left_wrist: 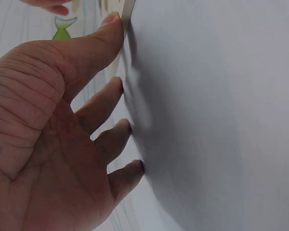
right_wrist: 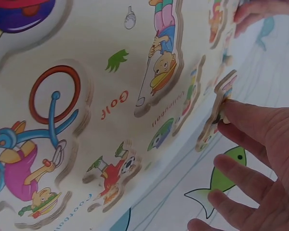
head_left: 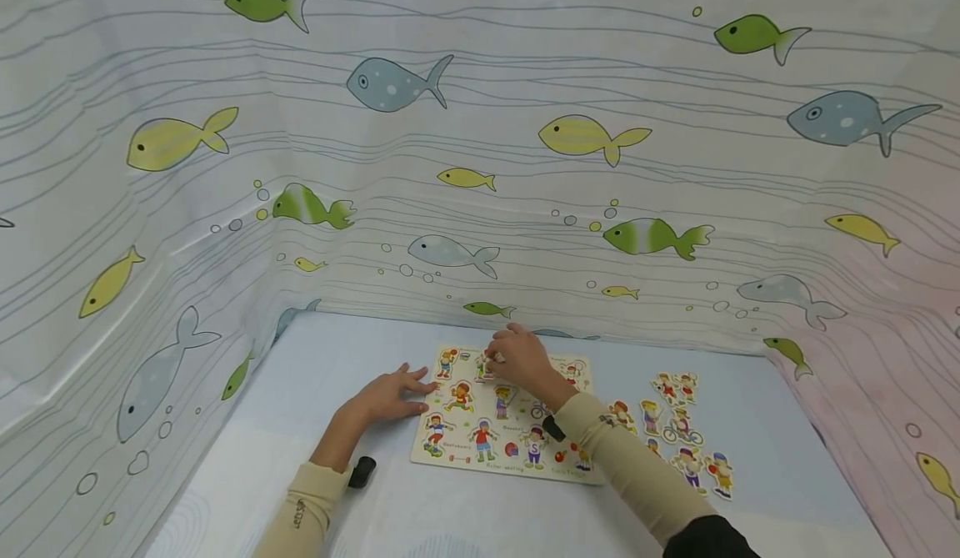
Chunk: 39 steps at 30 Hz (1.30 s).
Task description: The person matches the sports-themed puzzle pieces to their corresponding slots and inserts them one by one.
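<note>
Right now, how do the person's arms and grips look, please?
The left sleeve and right sleeve are beige, each with dark lettering. A small black device shows beside each. Black material appears beyond the right sleeve, at the bottom edge. The left grip and right grip wear no gloves.

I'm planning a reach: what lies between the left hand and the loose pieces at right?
In the head view, the puzzle board lies between the left hand and loose pieces; the right sleeve crosses its right edge.
</note>
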Tool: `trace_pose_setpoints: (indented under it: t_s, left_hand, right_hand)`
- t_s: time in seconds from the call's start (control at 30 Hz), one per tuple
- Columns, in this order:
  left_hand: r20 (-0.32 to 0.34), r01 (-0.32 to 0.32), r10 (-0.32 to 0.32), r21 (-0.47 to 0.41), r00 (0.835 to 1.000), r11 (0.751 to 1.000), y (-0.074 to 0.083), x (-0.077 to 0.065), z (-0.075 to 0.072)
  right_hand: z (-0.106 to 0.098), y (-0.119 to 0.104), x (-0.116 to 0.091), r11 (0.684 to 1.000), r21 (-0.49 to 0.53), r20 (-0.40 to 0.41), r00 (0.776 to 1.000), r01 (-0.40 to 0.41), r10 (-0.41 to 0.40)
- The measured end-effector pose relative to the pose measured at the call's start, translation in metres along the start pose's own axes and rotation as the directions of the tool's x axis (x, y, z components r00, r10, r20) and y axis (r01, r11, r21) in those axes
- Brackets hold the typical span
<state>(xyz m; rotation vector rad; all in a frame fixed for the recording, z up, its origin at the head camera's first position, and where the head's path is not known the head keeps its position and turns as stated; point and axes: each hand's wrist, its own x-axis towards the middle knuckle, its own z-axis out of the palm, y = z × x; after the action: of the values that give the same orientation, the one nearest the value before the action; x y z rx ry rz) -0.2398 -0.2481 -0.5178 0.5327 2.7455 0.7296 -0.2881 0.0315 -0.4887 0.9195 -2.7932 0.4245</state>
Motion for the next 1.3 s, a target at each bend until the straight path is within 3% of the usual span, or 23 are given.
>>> trace_pose_setpoints:
  t_s: [0.17, 0.53, 0.87, 1.3]
  left_hand:
    - [0.003, 0.003, -0.003, -0.003, 1.0, 1.0, -0.001, 0.0, 0.0]
    - [0.004, -0.002, 0.002, -0.01, 1.0, 1.0, 0.001, 0.0, 0.001]
    - [0.004, 0.001, -0.001, -0.009, 1.0, 1.0, 0.0, 0.0, -0.001]
    - [-0.001, -0.015, 0.015, -0.003, 1.0, 1.0, 0.001, 0.0, -0.003]
  right_hand:
    - [0.003, -0.003, 0.005, 1.0, -0.01, 0.011, 1.0, -0.001, 0.001]
    - [0.018, -0.003, 0.013, 0.998, -0.023, 0.115, 0.991, -0.065, 0.067]
    - [0.027, -0.002, 0.016, 0.994, -0.091, 0.14, 0.988, -0.06, 0.073]
    - [0.028, -0.001, 0.018, 0.992, -0.095, 0.152, 0.984, -0.082, 0.096]
